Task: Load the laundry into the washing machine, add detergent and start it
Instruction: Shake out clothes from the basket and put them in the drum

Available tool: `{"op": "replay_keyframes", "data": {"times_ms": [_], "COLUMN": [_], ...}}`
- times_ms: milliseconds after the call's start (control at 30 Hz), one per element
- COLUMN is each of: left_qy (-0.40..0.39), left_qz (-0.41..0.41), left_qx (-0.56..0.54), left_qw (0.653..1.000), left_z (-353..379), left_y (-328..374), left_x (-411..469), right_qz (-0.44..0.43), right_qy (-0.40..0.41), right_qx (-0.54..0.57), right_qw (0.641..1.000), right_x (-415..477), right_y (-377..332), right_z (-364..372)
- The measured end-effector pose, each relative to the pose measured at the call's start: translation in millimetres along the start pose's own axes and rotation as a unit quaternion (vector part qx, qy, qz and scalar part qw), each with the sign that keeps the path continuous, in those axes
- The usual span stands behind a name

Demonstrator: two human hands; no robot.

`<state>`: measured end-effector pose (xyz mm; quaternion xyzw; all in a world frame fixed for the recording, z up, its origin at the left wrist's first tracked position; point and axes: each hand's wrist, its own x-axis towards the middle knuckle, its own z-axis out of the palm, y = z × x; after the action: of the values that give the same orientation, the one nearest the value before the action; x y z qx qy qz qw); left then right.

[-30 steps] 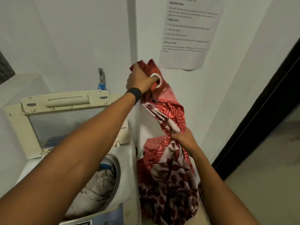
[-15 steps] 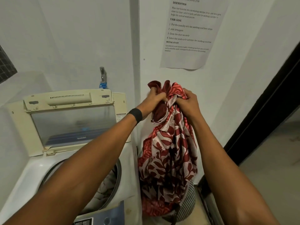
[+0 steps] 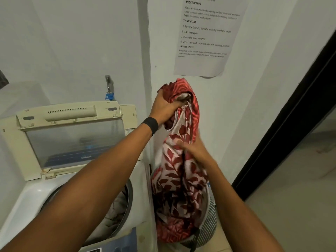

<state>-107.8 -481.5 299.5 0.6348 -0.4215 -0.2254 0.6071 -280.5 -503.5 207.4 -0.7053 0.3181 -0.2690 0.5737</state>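
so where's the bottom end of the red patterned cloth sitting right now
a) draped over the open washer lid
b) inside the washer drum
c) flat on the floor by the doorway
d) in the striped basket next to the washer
d: the red patterned cloth hangs from the left hand down into the striped basket to the right of the washing machine.

Both arms reach forward; left hand (image 3: 164,108) grips cloth (image 3: 181,170) high, right hand (image 3: 194,151) lower, blurred, fingers straight.
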Motion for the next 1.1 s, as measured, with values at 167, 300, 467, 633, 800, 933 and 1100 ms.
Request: {"op": "replay_keyframes", "data": {"times_ms": [167, 300, 467, 633, 800, 933, 1100], "left_qy": [0.067, 0.12, 0.087, -0.122, -0.186, -0.1, -0.001], "left_qz": [-0.007, 0.006, 0.021, -0.03, -0.042, -0.009, -0.007], "left_qx": [0.044, 0.204, 0.292, 0.089, 0.144, 0.144, 0.081], "left_qw": [0.997, 0.971, 0.952, 0.988, 0.971, 0.985, 0.997], "left_z": [-9, -31, -15, -5, -3, 0, 5], "left_y": [7, -11, -28, -9, -17, -36, -41], "left_x": [13, 7, -6, -18, -21, -17, -8], "right_qz": [0.064, -0.022, -0.096, -0.094, -0.07, -0.055, -0.113], "right_qy": [0.062, 0.187, 0.222, 0.175, 0.078, 0.029, 0.038], "right_qx": [0.017, 0.06, 0.085, 0.13, 0.131, 0.099, 0.04], "right_qw": [0.996, 0.98, 0.967, 0.971, 0.986, 0.993, 0.992], "right_x": [-13, -2, 27, 48, 49, 47, 34], "right_y": [21, -16, -69, -76, -77, -75, -50], "right_z": [7, -42, -59, -38, -23, -24, -28]}}
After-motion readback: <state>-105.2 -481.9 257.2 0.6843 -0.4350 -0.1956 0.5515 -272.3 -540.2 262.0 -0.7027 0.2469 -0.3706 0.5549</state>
